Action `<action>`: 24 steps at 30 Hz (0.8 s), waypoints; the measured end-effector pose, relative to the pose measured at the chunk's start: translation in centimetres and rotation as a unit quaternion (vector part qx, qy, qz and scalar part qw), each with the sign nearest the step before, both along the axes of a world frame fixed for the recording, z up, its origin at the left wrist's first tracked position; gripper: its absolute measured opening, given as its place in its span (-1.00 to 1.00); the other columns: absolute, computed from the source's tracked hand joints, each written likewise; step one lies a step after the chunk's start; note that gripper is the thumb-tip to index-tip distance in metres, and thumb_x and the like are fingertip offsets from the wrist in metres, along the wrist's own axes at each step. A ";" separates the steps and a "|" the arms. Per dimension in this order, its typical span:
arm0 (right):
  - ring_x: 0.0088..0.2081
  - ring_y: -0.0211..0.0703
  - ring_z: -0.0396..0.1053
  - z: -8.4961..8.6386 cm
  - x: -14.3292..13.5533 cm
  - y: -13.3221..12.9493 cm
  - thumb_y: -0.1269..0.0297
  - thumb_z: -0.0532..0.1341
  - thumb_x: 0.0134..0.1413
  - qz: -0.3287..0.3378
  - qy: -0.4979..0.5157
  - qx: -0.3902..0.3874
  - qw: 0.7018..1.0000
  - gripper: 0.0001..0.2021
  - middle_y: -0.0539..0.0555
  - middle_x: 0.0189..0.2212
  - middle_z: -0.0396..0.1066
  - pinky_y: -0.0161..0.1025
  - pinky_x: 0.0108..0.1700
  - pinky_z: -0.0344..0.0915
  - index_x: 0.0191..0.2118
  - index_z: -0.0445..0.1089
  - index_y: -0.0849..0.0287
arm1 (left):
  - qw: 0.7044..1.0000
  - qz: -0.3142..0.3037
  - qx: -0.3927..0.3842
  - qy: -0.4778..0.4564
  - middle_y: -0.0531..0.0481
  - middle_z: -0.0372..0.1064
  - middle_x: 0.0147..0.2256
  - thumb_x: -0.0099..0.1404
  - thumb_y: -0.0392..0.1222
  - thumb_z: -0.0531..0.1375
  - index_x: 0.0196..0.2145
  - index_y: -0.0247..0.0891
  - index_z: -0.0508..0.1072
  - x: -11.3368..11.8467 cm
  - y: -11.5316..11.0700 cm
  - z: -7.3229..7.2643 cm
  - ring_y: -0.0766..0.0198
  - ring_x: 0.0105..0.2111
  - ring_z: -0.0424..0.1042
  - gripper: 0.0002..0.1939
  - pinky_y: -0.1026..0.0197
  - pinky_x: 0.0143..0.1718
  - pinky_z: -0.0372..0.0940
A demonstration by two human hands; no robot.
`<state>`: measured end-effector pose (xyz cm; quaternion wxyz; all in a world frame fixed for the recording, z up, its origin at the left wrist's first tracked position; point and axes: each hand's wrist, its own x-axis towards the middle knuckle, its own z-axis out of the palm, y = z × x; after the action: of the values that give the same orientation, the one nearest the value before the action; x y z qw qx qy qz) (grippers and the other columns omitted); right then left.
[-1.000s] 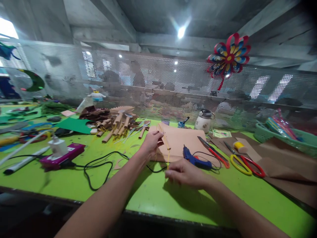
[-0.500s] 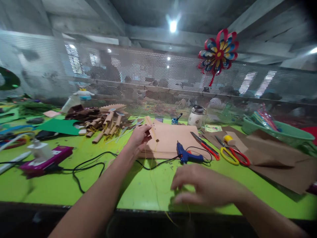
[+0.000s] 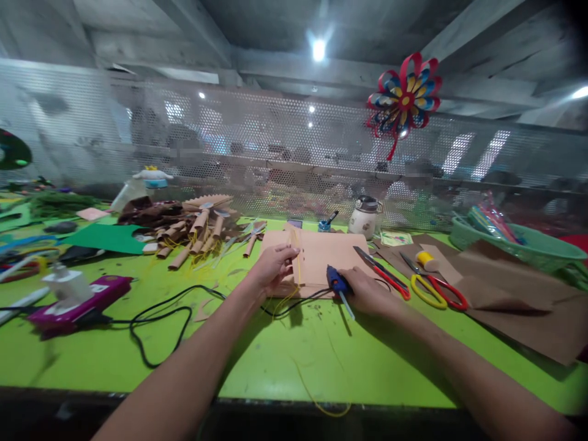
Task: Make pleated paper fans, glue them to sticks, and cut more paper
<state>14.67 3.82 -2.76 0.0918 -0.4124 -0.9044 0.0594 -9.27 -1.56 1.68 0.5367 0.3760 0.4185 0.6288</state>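
Observation:
My left hand (image 3: 274,267) pinches a small tan paper strip (image 3: 296,260) with a thin yellow thread (image 3: 299,269) hanging from it, above a stack of tan paper sheets (image 3: 321,254). A loose length of that thread (image 3: 316,401) trails over the green table to its front edge. My right hand (image 3: 370,292) closes around the blue glue gun (image 3: 337,282), its nozzle pointing toward me, its black cord (image 3: 160,315) running left.
Red and yellow scissors (image 3: 434,288) and a red-handled cutter (image 3: 383,269) lie to the right, beside brown paper (image 3: 514,300) and a green basket (image 3: 528,248). Rolled paper tubes (image 3: 193,236), a magenta power strip (image 3: 82,297), and a white jar (image 3: 364,217) stand behind and left. A mesh screen backs the table.
My right hand let go of the yellow thread near the table's front edge, moved forward and took hold of the blue glue gun. My left hand stayed holding the strip.

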 end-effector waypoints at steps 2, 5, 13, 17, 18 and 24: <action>-0.05 0.07 0.34 -0.4 0.6 1.0 0.28 0.23 0.07 -0.017 0.048 -0.041 0.998 -0.46 0.26 -0.04 0.37 -0.16 -0.09 0.24 0.19 0.21 0.22 | 1.000 -0.004 -0.001 0.002 0.14 0.26 -0.61 -0.05 -0.34 0.36 -0.58 -0.34 0.40 0.2 -0.2 0.1 0.52 -0.66 0.19 -0.83 0.45 -0.60 0.22; 0.00 0.08 0.31 -0.8 1.5 2.1 0.26 0.22 0.05 0.006 0.077 -0.064 0.995 -0.52 0.24 -0.04 0.39 -0.11 0.00 0.23 0.12 0.31 0.23 | 1.000 -0.009 -0.002 0.004 0.12 0.29 -0.59 -0.05 -0.34 0.36 -0.56 -0.34 0.42 0.3 -0.2 0.2 0.50 -0.63 0.24 -0.84 0.45 -0.57 0.25; -0.07 0.13 0.36 -0.6 2.3 2.2 0.26 0.32 -0.10 0.023 0.178 -0.086 0.980 -0.70 0.23 -0.11 0.42 -0.01 0.00 0.28 -0.17 0.51 0.21 | 1.000 -0.014 0.000 0.008 0.03 0.40 -0.49 -0.05 -0.33 0.35 -0.48 -0.37 0.50 0.3 0.2 -0.5 0.43 -0.49 0.36 -0.87 0.41 -0.43 0.33; -0.11 0.10 0.43 1.3 3.6 2.2 0.19 0.24 0.07 -0.013 0.316 -0.215 0.924 -0.71 0.20 -0.16 0.51 0.01 -0.07 0.34 -0.10 0.48 0.17 | 1.000 -0.016 -0.008 0.019 0.01 0.41 -0.46 -0.07 -0.30 0.38 -0.47 -0.36 0.50 0.2 0.4 -1.0 0.40 -0.48 0.37 -0.83 0.37 -0.40 0.34; -0.09 0.09 0.44 1.9 3.8 2.0 0.16 0.20 0.14 0.003 0.360 -0.250 0.899 -0.71 0.20 -0.14 0.51 0.01 -0.06 0.35 -0.08 0.47 0.17 | 1.000 -0.017 -0.011 0.024 0.01 0.41 -0.47 -0.08 -0.29 0.38 -0.47 -0.35 0.50 0.2 0.5 -1.1 0.40 -0.47 0.37 -0.82 0.36 -0.40 0.33; -0.21 -0.04 0.48 3.2 3.3 -0.9 0.15 0.21 0.20 0.147 0.439 -0.421 0.780 -0.76 0.18 -0.25 0.49 -0.04 -0.11 0.40 -0.18 0.45 0.23 | 0.998 -0.030 -0.019 0.054 0.00 0.41 -0.45 -0.11 -0.21 0.41 -0.47 -0.34 0.49 0.2 0.6 -1.8 0.34 -0.42 0.39 -0.76 0.30 -0.34 0.33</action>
<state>18.01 2.95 0.45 0.2865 -0.2009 -0.7010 0.6214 -9.04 -1.01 -0.09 0.5391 0.4115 0.4467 0.5835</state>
